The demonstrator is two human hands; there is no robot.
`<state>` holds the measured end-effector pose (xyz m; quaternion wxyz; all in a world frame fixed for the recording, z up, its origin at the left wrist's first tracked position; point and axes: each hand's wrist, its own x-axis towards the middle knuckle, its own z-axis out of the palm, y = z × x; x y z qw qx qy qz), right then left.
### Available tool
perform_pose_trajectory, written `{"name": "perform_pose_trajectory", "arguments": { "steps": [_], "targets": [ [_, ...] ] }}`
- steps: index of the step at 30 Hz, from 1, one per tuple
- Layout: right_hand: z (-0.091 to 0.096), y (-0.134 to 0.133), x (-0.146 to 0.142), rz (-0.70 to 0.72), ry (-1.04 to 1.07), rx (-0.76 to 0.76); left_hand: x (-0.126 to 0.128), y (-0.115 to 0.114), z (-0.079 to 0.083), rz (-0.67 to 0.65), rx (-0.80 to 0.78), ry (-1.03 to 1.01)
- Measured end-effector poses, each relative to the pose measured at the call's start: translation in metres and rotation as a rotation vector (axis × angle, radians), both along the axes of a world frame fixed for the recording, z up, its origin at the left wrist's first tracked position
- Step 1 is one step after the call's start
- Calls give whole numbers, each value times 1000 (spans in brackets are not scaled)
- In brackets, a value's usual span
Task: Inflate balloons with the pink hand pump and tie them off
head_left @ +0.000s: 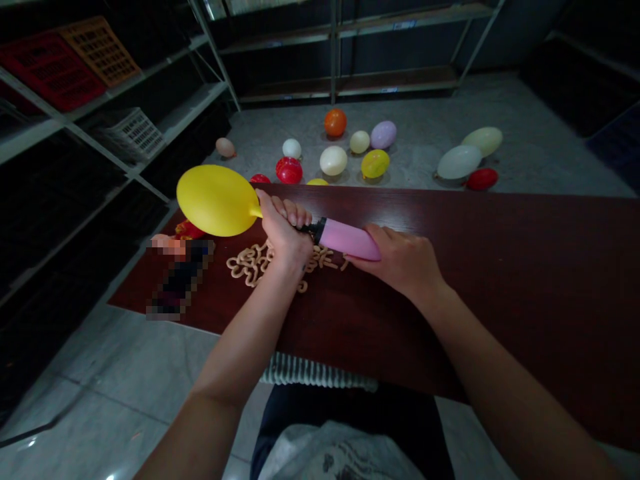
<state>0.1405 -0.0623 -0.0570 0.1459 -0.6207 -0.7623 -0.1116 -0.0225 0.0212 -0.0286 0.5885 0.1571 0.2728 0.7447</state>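
Note:
A yellow balloon point(217, 200), partly or fully inflated, points left from my left hand point(286, 230). The fingers of that hand are closed round its neck, where it meets the black nozzle end of a hand pump. My right hand point(407, 260) grips the pink barrel of this balloon pump point(347, 239), which tilts slightly down to the right. Under my left wrist, a heap of beige curly pieces point(250, 263) lies on the dark red table point(500, 287). Small limp red and yellow pieces point(189, 231) rest behind the yellow balloon.
A blurred-out dark object point(183, 280) lies at the table's left end. Beyond the far edge, several inflated balloons, among them an orange balloon point(335, 123), are scattered on the concrete floor point(415, 117). Metal shelves point(400, 80) stand behind; crates, including a red crate point(53, 67), fill the left rack.

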Motion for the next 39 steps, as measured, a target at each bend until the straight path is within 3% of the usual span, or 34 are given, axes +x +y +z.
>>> {"name": "perform_pose_trajectory", "arguments": {
  "steps": [11, 17, 28, 39],
  "targets": [
    [-5, 8, -3, 7, 39, 28, -19, 11, 6, 74, -46, 1],
    [-9, 12, 14, -21, -50, 86, -37, 23, 3, 147, -61, -56],
    [3, 12, 44, -39, -137, 146, -69, 32, 10, 221, -27, -81],
    [4, 7, 41, -15, -66, 76, -69, 25, 16, 254, 6, 26]
  ]
}}
